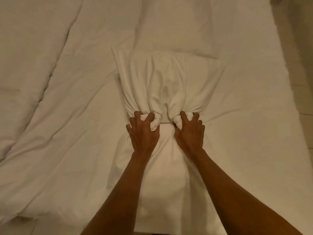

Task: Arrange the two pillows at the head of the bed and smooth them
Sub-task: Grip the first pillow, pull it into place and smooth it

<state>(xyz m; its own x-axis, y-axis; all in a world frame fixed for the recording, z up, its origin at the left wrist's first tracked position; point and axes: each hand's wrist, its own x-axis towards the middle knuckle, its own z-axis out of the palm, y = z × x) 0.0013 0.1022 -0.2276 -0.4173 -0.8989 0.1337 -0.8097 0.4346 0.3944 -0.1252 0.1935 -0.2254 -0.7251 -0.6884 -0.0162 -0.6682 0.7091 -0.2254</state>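
White cloth bunches in both fists: left hand (144, 131) and right hand (190, 131) clench the pillow (162, 85), which stretches beyond the grip on the bed (76, 133). Tugging by cloth alone may slide the case off its filling.

My pillow (162, 85) is matt white cloth, bunched into creases; the bed (76, 116) sheet is soft, wrinkled cloth.

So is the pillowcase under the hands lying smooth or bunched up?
Bunched up. Both the left hand and right hand clutch gathered pillowcase fabric, with folds fanning away.
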